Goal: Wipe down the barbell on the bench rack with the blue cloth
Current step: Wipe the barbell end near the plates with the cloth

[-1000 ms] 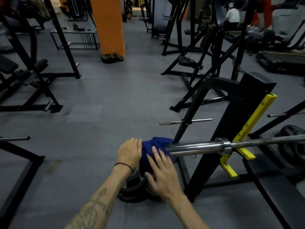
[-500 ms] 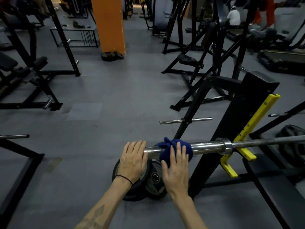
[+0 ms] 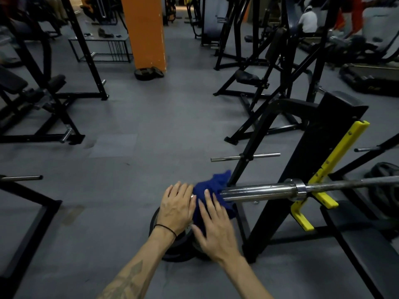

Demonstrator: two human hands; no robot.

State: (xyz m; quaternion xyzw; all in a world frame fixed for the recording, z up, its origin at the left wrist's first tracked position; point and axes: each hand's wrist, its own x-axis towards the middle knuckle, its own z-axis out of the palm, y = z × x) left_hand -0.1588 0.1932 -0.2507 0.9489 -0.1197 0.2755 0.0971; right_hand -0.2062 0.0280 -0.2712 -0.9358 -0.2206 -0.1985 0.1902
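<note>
The barbell [image 3: 265,192] is lying across the bench rack [image 3: 302,160], sitting in a yellow hook [image 3: 319,190] on the rack's upright, with its chrome sleeve sticking out past the rack's outer side toward the person. The blue cloth [image 3: 212,192] is bunched over the very end of that sleeve, part of it hanging down below the bar and a corner poking up above it. The right hand [image 3: 216,229] is lying flat on the cloth from the near side, its fingers straight and slightly spread, pressing the fabric against the sleeve end. The left hand [image 3: 176,207] is resting just beside the cloth at the tip of the bar, its fingers straight and close together; whether they are touching the metal or only the cloth is hard to tell. A thin black band [image 3: 166,228] is circling the left wrist. Below both hands, black weight plates [image 3: 172,244] are lying on the grey floor [image 3: 129,169] near the foot of the rack. An orange pillar [image 3: 144,33] is standing farther back among other black frames.
</note>
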